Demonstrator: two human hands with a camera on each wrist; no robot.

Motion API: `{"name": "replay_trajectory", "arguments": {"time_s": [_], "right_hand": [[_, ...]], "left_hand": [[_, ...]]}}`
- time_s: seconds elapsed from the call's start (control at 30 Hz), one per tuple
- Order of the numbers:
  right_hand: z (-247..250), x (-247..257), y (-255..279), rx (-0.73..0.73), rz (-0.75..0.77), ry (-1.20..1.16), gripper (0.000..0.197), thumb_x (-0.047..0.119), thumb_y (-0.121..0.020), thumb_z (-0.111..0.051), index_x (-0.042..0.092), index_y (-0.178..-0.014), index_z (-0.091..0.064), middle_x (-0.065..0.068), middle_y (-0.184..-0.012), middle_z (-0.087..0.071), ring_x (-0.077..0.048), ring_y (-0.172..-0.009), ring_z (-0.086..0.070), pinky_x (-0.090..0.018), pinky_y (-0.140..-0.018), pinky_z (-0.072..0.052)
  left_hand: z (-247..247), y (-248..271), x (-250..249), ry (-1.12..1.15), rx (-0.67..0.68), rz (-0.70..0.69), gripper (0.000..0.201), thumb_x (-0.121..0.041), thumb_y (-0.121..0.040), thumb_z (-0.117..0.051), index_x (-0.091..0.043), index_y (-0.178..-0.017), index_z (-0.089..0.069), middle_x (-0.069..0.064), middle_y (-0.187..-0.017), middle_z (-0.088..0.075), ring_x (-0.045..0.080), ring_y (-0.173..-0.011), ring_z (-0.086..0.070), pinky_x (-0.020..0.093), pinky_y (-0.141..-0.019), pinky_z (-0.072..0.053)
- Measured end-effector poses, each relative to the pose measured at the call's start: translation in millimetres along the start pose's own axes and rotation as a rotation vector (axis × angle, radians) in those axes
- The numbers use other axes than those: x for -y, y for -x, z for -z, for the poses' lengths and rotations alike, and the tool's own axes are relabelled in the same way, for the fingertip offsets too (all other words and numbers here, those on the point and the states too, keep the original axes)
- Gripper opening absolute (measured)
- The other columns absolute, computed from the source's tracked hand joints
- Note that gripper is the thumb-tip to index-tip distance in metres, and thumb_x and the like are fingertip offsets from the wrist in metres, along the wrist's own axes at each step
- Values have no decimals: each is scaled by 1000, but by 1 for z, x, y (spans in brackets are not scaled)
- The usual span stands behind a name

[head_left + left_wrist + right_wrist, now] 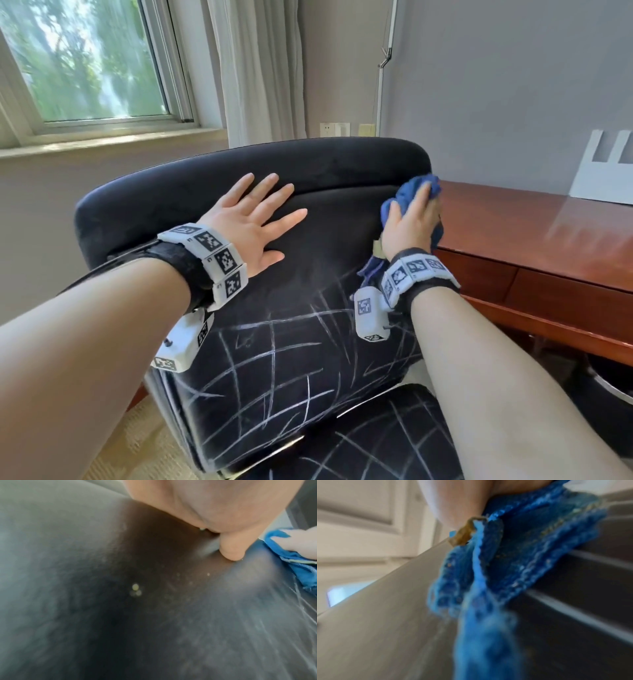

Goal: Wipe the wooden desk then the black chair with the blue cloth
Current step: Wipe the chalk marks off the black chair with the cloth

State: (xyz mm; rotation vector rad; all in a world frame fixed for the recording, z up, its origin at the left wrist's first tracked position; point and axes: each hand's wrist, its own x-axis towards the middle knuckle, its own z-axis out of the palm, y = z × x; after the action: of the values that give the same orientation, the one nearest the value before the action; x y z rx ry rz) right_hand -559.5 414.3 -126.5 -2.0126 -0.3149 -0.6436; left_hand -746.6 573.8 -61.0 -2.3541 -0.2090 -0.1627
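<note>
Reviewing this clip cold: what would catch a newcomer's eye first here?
First, the white scribbled lines criss-crossing the lower backrest and seat of the black chair, which fills the middle of the head view. Next, the blue cloth bunched in the right hand at the backrest's right edge, beside the wooden desk. The left hand lies flat, fingers spread, on the upper backrest.

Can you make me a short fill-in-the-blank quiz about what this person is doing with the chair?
1. The right hand presses a ____ cloth against the black chair.
2. The left hand rests flat with its fingers ____.
3. The chair's lower backrest carries pale ____ marks.
4. The wooden desk stands to the chair's ____.

Missing words: blue; spread; scratch-like; right
</note>
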Motion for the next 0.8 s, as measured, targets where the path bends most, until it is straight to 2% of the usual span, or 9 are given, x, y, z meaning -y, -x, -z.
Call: {"name": "replay_trajectory", "arguments": {"time_s": [0.1,0.17,0.23,0.37,0.43,0.5,0.67,0.73,0.8], "right_hand": [[4,-27,19,-47,-169,-41,61,24,-96,-45,8,-148,-18,-22,-150,-21,-35,-137,-25,-38,-112,-20],[3,-33,41,1,-119,41,60,23,-96,-44,7,-148,-18,-22,-151,-18,-37,-137,-22,-40,-112,-19],[-1,-25,52,80,-29,100,59,23,-97,-42,8,-148,-15,-22,-153,-9,-37,-140,-13,-41,-114,-14],[-5,12,35,117,114,79,59,25,-100,-38,12,-150,-11,-20,-155,-2,-35,-142,-8,-41,-115,-16],[0,22,15,119,102,45,59,25,-100,-37,11,-150,-9,-19,-155,-3,-33,-143,-6,-40,-116,-12],[3,17,0,87,27,-6,60,26,-100,-37,12,-150,-8,-18,-155,-6,-31,-144,-6,-36,-116,-10],[5,-26,20,-10,-140,-66,60,22,-97,-43,9,-149,-14,-20,-152,-17,-33,-139,-21,-35,-113,-18],[6,-35,40,7,-129,27,60,22,-98,-42,8,-149,-14,-21,-153,-14,-34,-140,-19,-36,-113,-18],[2,-31,58,95,-40,133,61,23,-99,-40,8,-149,-9,-22,-154,-5,-36,-142,-9,-39,-115,-13]], "left_hand": [[1,0,-1,6,1,0,68,-56,-97,-19,-34,-144,24,3,-154,27,26,-140,27,43,-109,22],[0,0,0,15,-2,3,68,-56,-96,-20,-34,-144,24,3,-154,27,26,-140,27,43,-109,22],[-1,2,1,31,3,9,69,-57,-96,-20,-35,-143,24,2,-154,26,25,-140,28,43,-109,22],[11,-1,-7,104,74,23,77,-58,-93,-35,-37,-146,18,3,-155,24,27,-140,28,46,-111,19],[19,-5,-16,166,117,36,81,-58,-91,-43,-41,-146,14,6,-155,23,30,-139,30,49,-109,20],[22,-9,-21,192,134,38,81,-58,-90,-44,-43,-145,13,8,-153,26,32,-137,32,49,-107,23],[8,-8,-25,99,90,41,88,-62,-88,-42,-38,-143,23,11,-150,34,32,-136,34,53,-108,22],[5,-9,-27,87,78,48,89,-63,-88,-42,-38,-143,24,11,-149,34,33,-136,34,54,-109,21],[3,-10,-27,86,76,55,90,-63,-88,-41,-38,-142,25,11,-149,35,33,-136,34,55,-109,20]]}}
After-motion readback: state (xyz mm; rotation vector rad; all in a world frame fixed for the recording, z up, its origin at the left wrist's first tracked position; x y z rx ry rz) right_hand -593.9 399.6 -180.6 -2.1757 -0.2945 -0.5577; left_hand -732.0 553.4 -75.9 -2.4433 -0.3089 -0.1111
